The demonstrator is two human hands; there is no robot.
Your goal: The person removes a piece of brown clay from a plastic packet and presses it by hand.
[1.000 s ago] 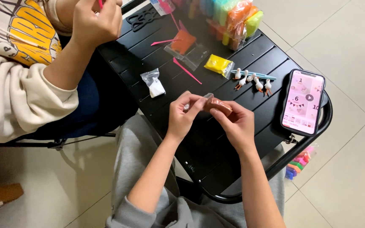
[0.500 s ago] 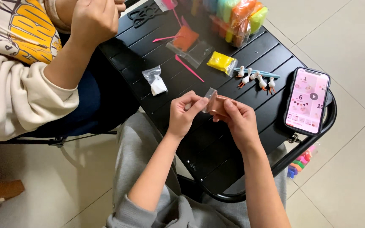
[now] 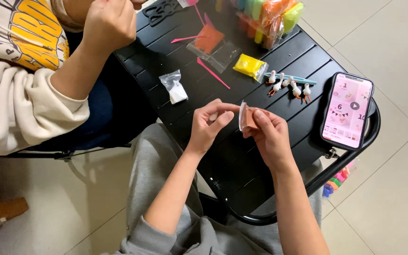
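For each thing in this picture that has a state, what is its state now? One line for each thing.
left hand: closed, pinching a small white piece.
right hand: closed on a small clear bag of brown clay.
phone: screen on, lying flat on the black table.
yellow clay bag: lying flat, untouched.
white clay bag: lying, crumpled.
small bird figures: lying in a row.

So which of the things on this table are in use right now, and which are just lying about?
In use:
- small clear bag of brown clay, held in the right hand
- left hand, pinching at the bag's edge

Lying about:
- white clay bag
- yellow clay bag
- orange clay bag
- pink stick
- small bird figures
- phone
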